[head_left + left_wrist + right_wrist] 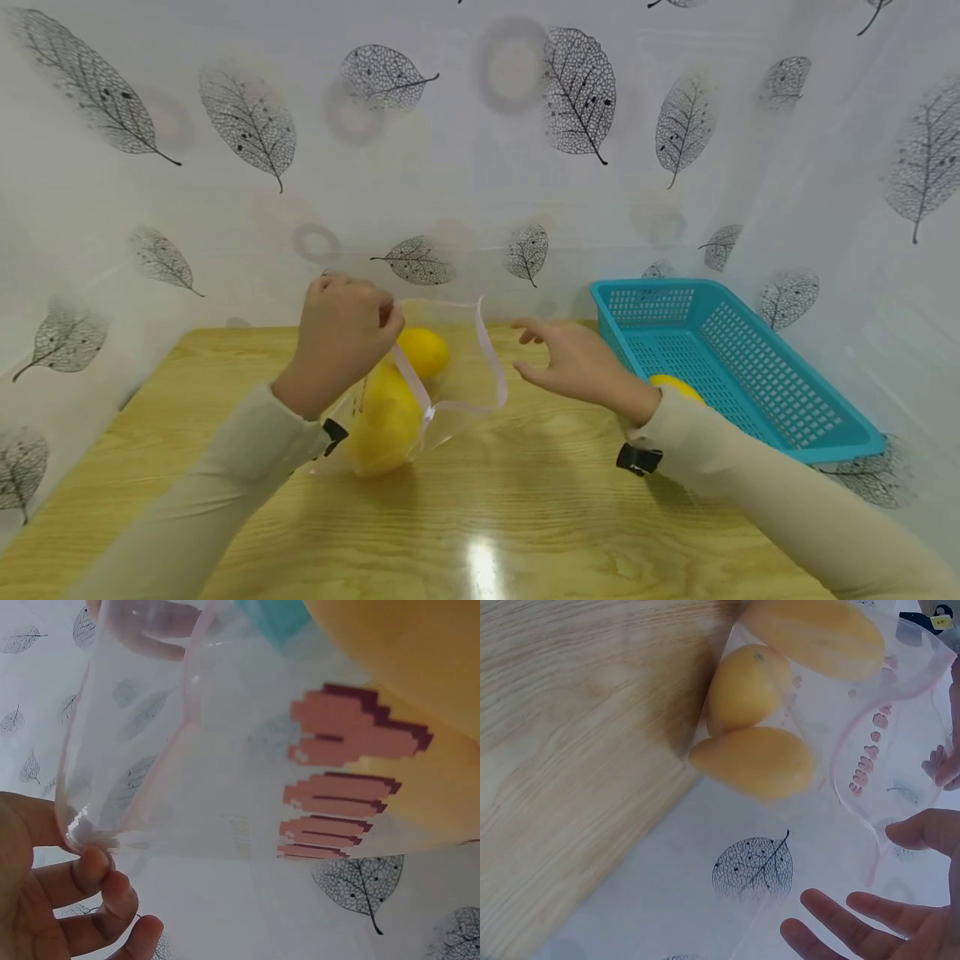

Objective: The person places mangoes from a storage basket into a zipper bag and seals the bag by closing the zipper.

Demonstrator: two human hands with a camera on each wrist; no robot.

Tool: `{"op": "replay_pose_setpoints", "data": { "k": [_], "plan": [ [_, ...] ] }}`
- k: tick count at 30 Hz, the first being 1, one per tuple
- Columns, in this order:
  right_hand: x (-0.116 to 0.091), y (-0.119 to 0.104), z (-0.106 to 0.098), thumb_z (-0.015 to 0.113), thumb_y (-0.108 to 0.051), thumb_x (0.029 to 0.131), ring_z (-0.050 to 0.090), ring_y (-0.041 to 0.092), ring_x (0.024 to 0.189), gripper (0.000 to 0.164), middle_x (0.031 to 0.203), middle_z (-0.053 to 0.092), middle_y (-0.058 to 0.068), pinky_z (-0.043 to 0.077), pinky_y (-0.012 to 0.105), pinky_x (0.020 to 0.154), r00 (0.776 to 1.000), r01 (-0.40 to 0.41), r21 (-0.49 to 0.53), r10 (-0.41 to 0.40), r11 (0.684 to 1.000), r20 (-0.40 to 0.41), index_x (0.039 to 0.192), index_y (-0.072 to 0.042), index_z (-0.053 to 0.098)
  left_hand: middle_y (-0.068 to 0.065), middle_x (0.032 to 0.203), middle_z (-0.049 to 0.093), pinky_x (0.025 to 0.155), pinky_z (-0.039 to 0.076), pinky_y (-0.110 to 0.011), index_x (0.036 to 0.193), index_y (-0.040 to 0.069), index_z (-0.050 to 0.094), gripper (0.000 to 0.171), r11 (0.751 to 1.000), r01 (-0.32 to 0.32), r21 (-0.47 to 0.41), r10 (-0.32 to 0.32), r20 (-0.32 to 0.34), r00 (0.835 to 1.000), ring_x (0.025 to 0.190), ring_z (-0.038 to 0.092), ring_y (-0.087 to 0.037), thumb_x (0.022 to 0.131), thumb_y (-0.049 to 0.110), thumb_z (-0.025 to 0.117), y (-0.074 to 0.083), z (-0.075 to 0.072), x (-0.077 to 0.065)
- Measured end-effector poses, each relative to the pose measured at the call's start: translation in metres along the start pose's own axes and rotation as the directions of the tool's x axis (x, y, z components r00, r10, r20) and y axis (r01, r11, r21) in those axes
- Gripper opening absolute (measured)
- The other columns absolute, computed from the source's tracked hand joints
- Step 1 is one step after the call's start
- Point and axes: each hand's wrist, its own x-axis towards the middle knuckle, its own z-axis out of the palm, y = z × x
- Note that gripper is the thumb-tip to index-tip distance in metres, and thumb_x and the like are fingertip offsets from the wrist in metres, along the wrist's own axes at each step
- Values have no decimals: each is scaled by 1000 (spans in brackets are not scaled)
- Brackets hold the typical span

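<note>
A clear zip bag (461,417) with a pinkish strip along its mouth stands at the middle-left of the table, mouth spread wide. Inside it lie three yellow mangoes (761,761), plainest in the right wrist view. Pinching a corner of the bag's mouth between thumb and fingers is my left hand (341,337). Reddish printing (356,727) shows on the bag in the left wrist view. My right hand (577,358) is held with fingers spread, between the bag and the basket, holding nothing. In the right wrist view its thumb overlaps the bag's edge.
A turquoise plastic basket (787,375) stands at the right, with another yellow mango (675,385) partly hidden behind my right forearm. The wooden table (540,517) ends at a pale curtain (465,192) printed with dark leaves.
</note>
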Motion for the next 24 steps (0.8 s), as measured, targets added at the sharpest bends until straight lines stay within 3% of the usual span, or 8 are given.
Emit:
{"op": "replay_pose_setpoints", "data": {
  "k": [3,7,10,17,24],
  "plan": [
    [-3,4,-5,63,-32,85,66,23,96,54,112,68,5,52,32,65,1000,3,0,-3,1000,-19,134,-14,49,-2,53,47,93,39,-52,52,12,48,37,1000,1,-6,-1,6,1000,65,47,-25,88,20,53,1,0,-1],
    [-8,13,-11,64,-32,84,64,16,72,57,115,67,6,44,28,54,1000,-10,-10,10,1000,-23,135,-14,47,-2,54,47,93,39,-52,53,12,48,36,1000,1,-14,0,11,1000,64,45,-23,88,20,53,2,0,-2],
    [-11,21,-16,64,-32,84,59,12,61,57,116,66,8,41,27,52,1000,-28,-30,28,999,-14,136,-15,47,-2,54,47,92,39,-52,53,12,47,37,1000,-5,-15,5,6,1000,64,45,-24,88,20,53,3,2,-3],
    [-17,46,-23,65,-30,85,65,28,93,55,116,66,12,51,38,65,996,-86,-71,84,994,-27,134,-11,48,-2,53,45,93,40,-51,51,13,45,39,1000,-17,-15,17,-13,1000,64,45,-24,88,20,55,5,5,-3],
    [-21,67,-31,65,-27,85,66,32,86,53,117,64,17,44,30,47,990,-138,-108,135,985,-32,132,-7,48,-2,54,46,93,39,-51,51,13,43,39,1000,-22,-14,21,-24,999,65,46,-24,88,20,54,7,4,-5]
  ]
}}
